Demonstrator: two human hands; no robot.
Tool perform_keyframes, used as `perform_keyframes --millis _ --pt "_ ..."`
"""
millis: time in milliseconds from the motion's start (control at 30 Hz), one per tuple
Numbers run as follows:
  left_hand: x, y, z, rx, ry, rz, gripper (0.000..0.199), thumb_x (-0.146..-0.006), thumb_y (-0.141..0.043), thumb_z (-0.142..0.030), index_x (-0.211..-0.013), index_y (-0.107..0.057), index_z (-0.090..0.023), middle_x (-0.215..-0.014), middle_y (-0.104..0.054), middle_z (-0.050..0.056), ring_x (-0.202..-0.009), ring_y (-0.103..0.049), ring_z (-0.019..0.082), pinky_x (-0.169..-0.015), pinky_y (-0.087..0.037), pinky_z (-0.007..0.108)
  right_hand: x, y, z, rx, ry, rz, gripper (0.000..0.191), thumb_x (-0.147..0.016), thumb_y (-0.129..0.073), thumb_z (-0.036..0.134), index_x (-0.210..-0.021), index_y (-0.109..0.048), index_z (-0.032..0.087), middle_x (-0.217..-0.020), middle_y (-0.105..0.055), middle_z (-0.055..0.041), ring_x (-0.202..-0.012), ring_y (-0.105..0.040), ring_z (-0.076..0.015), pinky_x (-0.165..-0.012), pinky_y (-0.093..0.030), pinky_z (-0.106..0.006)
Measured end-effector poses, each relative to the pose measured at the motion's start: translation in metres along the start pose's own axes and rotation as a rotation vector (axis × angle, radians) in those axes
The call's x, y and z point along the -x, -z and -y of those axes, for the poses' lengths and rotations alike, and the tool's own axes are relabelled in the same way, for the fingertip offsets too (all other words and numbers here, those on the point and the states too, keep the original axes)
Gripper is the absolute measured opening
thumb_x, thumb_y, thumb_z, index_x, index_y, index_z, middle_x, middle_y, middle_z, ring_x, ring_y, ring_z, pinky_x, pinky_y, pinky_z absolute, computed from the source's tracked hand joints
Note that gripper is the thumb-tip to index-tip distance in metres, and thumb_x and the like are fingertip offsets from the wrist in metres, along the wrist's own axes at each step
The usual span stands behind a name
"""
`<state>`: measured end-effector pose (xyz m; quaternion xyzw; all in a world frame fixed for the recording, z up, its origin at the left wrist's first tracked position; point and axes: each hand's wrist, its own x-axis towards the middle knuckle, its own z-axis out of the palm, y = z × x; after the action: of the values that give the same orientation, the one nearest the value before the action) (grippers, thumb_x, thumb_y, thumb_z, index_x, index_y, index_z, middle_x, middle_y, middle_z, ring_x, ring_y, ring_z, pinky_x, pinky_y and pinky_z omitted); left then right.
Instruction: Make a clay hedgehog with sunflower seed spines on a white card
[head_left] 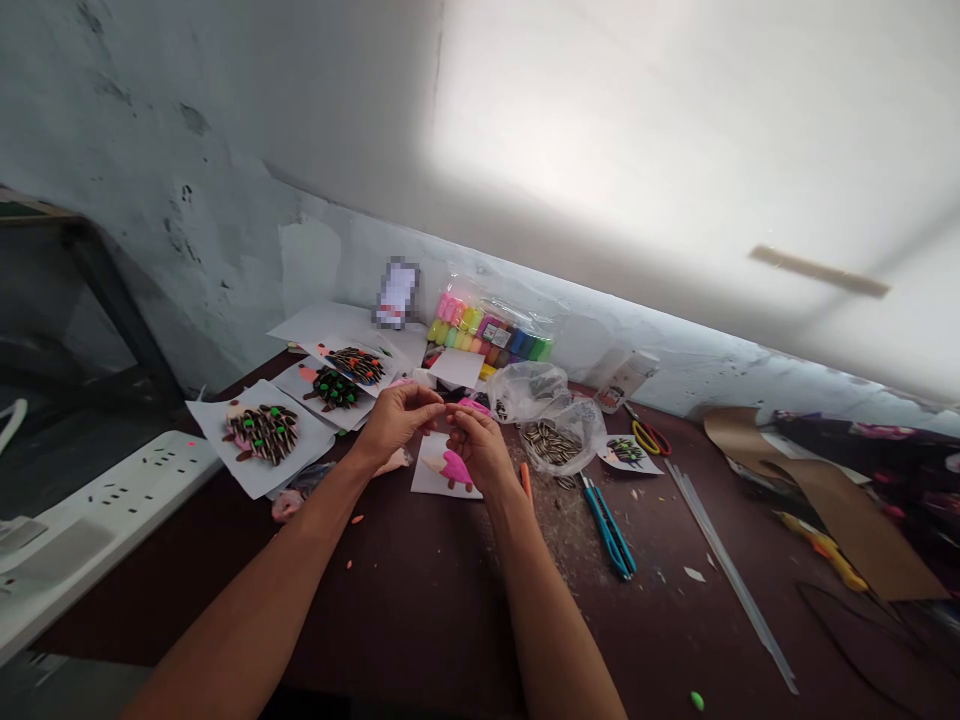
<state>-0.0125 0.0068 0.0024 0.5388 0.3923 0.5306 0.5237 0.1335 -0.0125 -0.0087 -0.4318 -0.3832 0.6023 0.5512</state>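
My left hand [396,422] and my right hand [480,446] meet fingertip to fingertip above the table. Both are closed in a pinch; whatever sits between the fingertips is too small to make out. Just below them, a white card [431,482] lies flat and bears a pink clay hedgehog shape [454,468] with a pale snout and brown feet. My right wrist partly covers the card. Right of that wrist is an orange stick-like tool [526,482]. A clear plastic bag holding striped sunflower seeds [551,442] lies beyond it.
Finished seed hedgehogs [264,432] on paper lie at left, near a white power strip [112,515]. Colored clay packs [491,335] stand against the wall. Rightward are teal-handled cutters [609,530], scissors [649,436], clear glue sticks [731,570] and a yellow glue gun [825,552].
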Motion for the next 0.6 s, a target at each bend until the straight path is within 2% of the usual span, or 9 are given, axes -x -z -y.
perform_keyframes --millis 167,300,467,600 --pt "0.0007 -0.0003 -0.0044 0.05 0.086 0.005 0.043 -0.063 -0.078 -0.053 -0.065 -0.056 -0.016 -0.052 -0.055 -0.005 -0.042 -0.049 0.008 -0.042 -0.038 0.02 -0.0028 0.0005 -0.0041 0.081 0.059 -0.072 0.026 -0.063 -0.074 0.04 -0.079 -0.072 0.019 -0.069 -0.061 0.0009 -0.05 -0.043 -0.0064 -0.047 -0.039 -0.02" --pt "0.0018 -0.0001 -0.0061 0.108 0.15 0.053 0.044 -0.065 -0.075 -0.055 -0.066 -0.058 -0.015 -0.055 -0.056 -0.004 -0.04 -0.048 0.007 -0.039 -0.034 0.019 -0.0037 0.0003 -0.0049 0.154 0.143 -0.111 0.026 -0.066 -0.071 0.042 -0.078 -0.07 0.018 -0.067 -0.059 0.0023 -0.048 -0.041 -0.0059 -0.046 -0.036 -0.021" --pt "0.0008 0.0044 -0.0037 0.184 0.194 0.062 0.042 -0.054 -0.085 -0.042 -0.081 -0.07 -0.013 -0.067 -0.066 0.0 -0.048 -0.054 0.007 -0.047 -0.043 0.021 -0.0029 0.0006 -0.0024 0.221 0.204 -0.117 0.029 -0.067 -0.07 0.044 -0.076 -0.068 0.017 -0.065 -0.059 0.0026 -0.046 -0.039 -0.0057 -0.046 -0.035 -0.021" --pt "0.0008 0.0055 -0.0044 0.195 0.216 0.069 0.045 -0.054 -0.084 -0.041 -0.087 -0.071 -0.013 -0.073 -0.07 0.003 -0.05 -0.056 0.009 -0.049 -0.046 0.022 -0.003 0.0004 -0.0008 0.212 0.211 -0.125 0.03 -0.064 -0.071 0.044 -0.077 -0.067 0.018 -0.064 -0.058 0.0031 -0.047 -0.038 -0.0056 -0.045 -0.034 -0.021"
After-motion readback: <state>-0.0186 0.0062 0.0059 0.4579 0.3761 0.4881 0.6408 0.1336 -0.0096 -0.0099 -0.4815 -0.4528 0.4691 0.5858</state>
